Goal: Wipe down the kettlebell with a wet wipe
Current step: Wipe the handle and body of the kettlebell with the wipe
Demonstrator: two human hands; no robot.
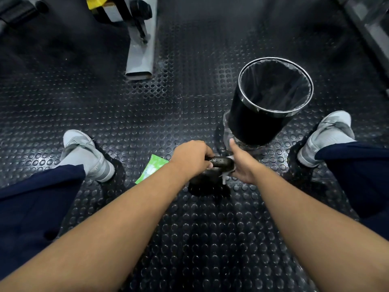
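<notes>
Left hand (pixel 191 159) clenched; right hand (pixel 242 165) apparently pinching.

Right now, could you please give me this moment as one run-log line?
left hand: grips handle of kettlebell | right hand: holds wet wipe against handle | wipe pack: left of kettlebell | bin: upright, beyond

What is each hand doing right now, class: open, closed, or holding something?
Left hand: closed, gripping the kettlebell by its handle.
Right hand: holding the wet wipe against the handle, thumb sticking out.
</notes>
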